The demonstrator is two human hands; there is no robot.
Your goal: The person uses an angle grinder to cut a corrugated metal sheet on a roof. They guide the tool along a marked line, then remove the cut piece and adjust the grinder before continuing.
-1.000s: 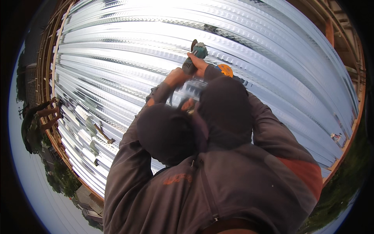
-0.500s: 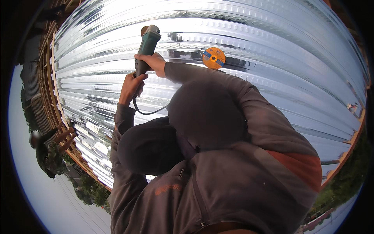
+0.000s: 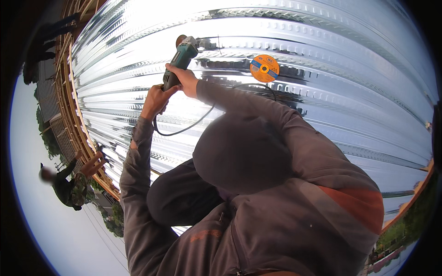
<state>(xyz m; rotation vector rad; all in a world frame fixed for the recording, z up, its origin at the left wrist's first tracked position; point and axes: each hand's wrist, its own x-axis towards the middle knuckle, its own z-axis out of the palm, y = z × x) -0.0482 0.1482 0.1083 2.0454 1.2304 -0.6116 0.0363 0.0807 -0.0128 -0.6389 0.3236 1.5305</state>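
Note:
My left hand (image 3: 155, 103) is closed round the black rear end of a teal angle grinder (image 3: 183, 56). My right hand (image 3: 183, 80) grips the tool just above it, thumb across the body. The grinder's head and disc point up and away from me, over shiny ribbed metal decking (image 3: 322, 83). A black cord (image 3: 182, 130) loops from the grinder across the sheets. An orange cutting disc (image 3: 258, 73) with a blue band lies on the decking to the right of my hands. My dark-trousered knees (image 3: 239, 152) are bent beneath my arms.
A timber frame (image 3: 78, 124) edges the decking at the left. Another person (image 3: 64, 186) in dark clothes is out at that edge, and dark legs (image 3: 50, 34) show at the upper left. Trees, roofs, wires and sky lie beyond.
Since a second ago both hands and the grinder have swung left, then edged slightly right and down. The orange disc, partly hidden earlier, shows fully. More cord is visible.

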